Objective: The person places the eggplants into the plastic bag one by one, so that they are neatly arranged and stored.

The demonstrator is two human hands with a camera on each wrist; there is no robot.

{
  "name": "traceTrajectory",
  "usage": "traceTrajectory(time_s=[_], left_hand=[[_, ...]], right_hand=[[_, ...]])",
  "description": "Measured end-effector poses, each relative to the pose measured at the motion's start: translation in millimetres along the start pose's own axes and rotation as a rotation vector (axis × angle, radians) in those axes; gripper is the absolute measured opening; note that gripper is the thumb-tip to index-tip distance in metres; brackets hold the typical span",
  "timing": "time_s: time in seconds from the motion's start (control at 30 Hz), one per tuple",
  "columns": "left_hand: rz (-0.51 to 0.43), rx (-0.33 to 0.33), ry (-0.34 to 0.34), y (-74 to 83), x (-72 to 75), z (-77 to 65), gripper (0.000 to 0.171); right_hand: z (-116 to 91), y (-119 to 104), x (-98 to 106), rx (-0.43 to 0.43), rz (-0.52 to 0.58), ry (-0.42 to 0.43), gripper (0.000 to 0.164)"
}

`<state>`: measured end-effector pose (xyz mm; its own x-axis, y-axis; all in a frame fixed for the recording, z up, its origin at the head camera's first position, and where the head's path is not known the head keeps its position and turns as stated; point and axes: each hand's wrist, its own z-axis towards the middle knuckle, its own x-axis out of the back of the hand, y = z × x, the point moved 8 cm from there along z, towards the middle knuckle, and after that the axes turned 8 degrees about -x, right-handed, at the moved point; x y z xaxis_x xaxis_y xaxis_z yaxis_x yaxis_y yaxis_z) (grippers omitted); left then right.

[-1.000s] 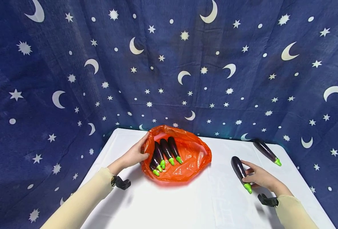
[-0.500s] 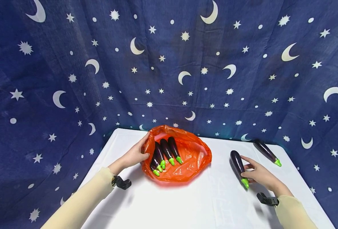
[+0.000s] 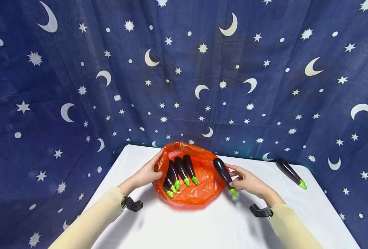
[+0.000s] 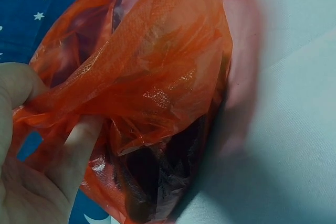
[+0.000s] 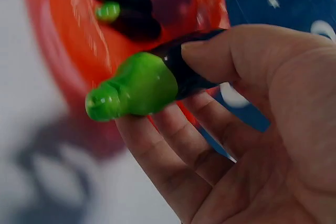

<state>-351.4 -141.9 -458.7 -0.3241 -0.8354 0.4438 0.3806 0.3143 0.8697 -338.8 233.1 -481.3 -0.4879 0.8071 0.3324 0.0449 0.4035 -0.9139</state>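
A red-orange plastic bag (image 3: 199, 197) lies with its mouth spread wide toward me on the white-covered table. Several dark eggplants with green stems, among them one eggplant (image 3: 181, 166), rest inside at its left. My left hand (image 3: 148, 173) pinches the bag's left rim between thumb and fingers, as the left wrist view shows. Over the bag's right edge, my right hand (image 3: 249, 180) holds another eggplant (image 3: 222, 171) between thumb and fingers. Its green stem end (image 5: 147, 82) points toward me in the right wrist view.
One more eggplant (image 3: 291, 173) lies at the back right of the white table (image 3: 184, 228). A dark blue curtain (image 3: 184, 86) with moons and stars hangs behind the table and along both sides.
My right hand has lifted the eggplant off the right part of the table and carried it left to the bag's right edge. My left hand keeps its grip on the rim.
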Motion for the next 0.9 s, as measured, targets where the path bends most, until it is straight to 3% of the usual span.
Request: traceTrajectory(time_s=[0.23,0.43,0.6,0.9], left_hand=[[-0.017,-0.012,0.003,-0.1,-2.2,-1.9,0.103],[-0.014,-0.051,-0.006,3.9,-3.5,-1.0,0.103],[0.016,-0.05,-0.004,4.5,-1.3,0.3,0.103],[0.002,-0.076,-0.016,5.6,-0.7,-0.9,0.104]], right_hand=[[55,-19,-48,-0.005,-0.219,0.046,0.075],[96,-20,-66,-0.002,-0.35,0.183,0.072],[112,-22,-68,-0.034,-0.382,0.26,0.07],[126,-25,-71,-0.105,-0.386,0.314,0.068]])
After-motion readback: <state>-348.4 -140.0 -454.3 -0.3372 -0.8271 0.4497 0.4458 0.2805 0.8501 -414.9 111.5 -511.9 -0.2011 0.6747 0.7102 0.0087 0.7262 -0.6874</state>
